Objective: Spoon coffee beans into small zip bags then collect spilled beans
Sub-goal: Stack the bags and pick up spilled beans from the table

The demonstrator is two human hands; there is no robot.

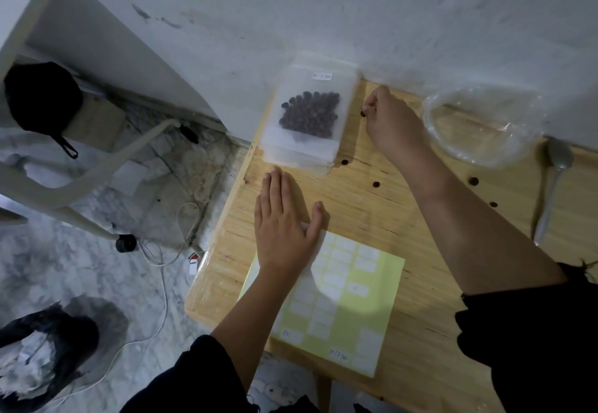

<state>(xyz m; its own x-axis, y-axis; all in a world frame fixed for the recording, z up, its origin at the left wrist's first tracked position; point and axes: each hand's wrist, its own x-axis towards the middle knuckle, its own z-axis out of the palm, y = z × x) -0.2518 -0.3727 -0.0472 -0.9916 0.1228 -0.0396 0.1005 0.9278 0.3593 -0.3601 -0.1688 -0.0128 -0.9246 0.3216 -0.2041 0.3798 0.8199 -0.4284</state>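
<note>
The right hand point(390, 121) pinches a bean point(363, 114) near the bag of beans point(307, 111); the left hand point(284, 218) lies flat on the table point(420, 331).

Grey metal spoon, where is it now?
The grey metal spoon lies at the head view's right, on the wooden table, bowl beside the clear plastic bag.

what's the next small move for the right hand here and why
Probably pinch and lift the coffee bean at the right hand's fingertips, then drop it into the clear plastic bag nearby. The fingertips are right at that bean beside the filled zip bag, and other stray beans lie loose on the wooden table.
</note>
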